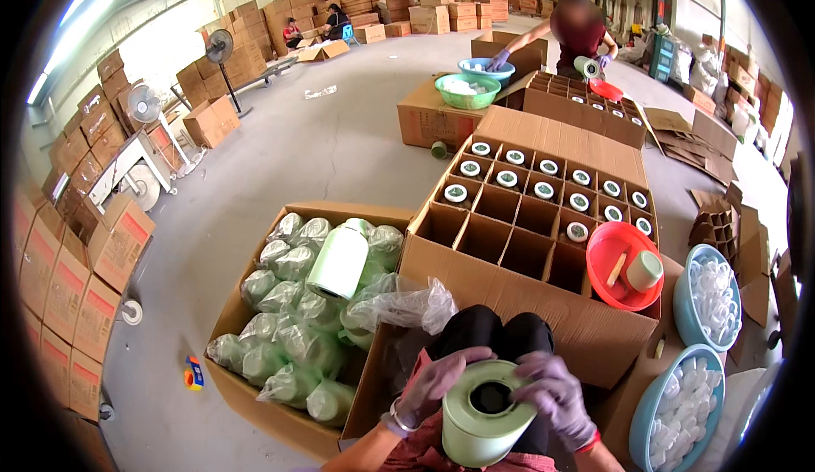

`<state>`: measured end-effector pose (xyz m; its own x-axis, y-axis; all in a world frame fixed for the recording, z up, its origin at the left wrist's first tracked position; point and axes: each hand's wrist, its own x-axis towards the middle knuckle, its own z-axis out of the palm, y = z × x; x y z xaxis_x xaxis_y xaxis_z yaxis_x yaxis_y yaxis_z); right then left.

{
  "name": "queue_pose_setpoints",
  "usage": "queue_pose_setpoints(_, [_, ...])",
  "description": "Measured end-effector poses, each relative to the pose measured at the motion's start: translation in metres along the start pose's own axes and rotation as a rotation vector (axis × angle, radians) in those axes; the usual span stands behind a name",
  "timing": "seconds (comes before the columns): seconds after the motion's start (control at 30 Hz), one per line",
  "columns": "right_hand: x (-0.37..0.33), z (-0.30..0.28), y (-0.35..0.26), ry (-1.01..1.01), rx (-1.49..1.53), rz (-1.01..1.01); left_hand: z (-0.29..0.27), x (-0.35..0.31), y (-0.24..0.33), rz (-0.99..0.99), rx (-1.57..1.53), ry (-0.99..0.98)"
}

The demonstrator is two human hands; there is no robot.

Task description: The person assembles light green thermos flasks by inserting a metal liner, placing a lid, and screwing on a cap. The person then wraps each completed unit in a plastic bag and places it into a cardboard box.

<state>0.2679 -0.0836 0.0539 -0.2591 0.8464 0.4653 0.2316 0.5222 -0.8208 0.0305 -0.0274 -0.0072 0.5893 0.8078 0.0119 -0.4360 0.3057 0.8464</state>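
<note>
A light green flask body [486, 434] rests at my lap, its dark round mouth facing up. My gloved left hand [431, 390] lies against its left side, fingers curving toward the rim. My gloved right hand [553, 394] grips the rim and right side with bent fingers. To the left, a carton [233, 387] holds several plastic-bagged green flasks [293, 306], with an unwrapped pale green flask [340, 258] lying on top. Ahead stands a divided carton [509, 289] with several white-topped flasks [507, 178] in its cells; some front cells are bare.
A red basin [600, 261] with a pale green cup [644, 271] sits on the divided carton's right corner. Blue basins [686, 289] of white plastic parts stand at right. A co-worker [584, 35] handles a flask beyond. Fans [145, 103] and stacked cartons [72, 302] stand left.
</note>
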Motion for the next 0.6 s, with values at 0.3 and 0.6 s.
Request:
queue_pose_setpoints(0.3, [-0.008, 0.019, -0.032, -0.096, -0.457, -0.253, 0.015, 0.008, 0.007, 0.308, 0.213, -0.214])
queue_pose_setpoints(0.6, [-0.002, -0.021, 0.034, 0.032, -0.444, -0.001, -0.002, -0.006, 0.018, 0.137, 0.379, 0.274])
